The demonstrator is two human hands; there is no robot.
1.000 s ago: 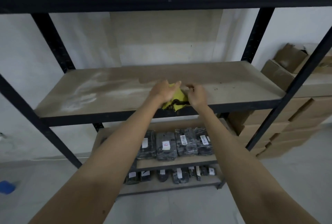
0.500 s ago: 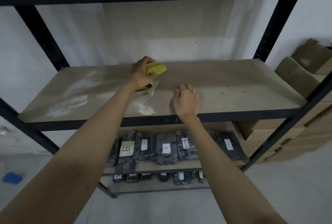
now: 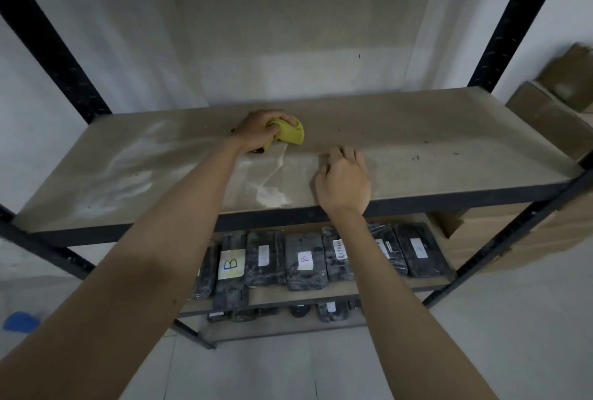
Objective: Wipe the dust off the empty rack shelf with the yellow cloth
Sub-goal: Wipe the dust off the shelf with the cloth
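The empty tan shelf board [image 3: 433, 130] of a black metal rack fills the middle of the view. White dust smears cover its left half, and a small dust heap [image 3: 271, 197] lies near the front edge. My left hand [image 3: 256, 131] grips the bunched yellow cloth [image 3: 290, 132] and presses it on the board near its back middle. My right hand [image 3: 343, 183] rests on the board near the front edge, fingers curled, holding nothing. A few dark specks [image 3: 417, 157] dot the right part.
Black uprights [image 3: 516, 21] stand at the corners and a beam runs overhead. The shelf below holds several dark wrapped packs [image 3: 305, 260] with white labels. Cardboard boxes [image 3: 545, 110] are stacked to the right. A blue object [image 3: 21, 321] lies on the floor at the left.
My left hand carried the cloth from the front edge to the back of the board, leaving a dust trail. My right hand let go of the cloth and settled on the board.
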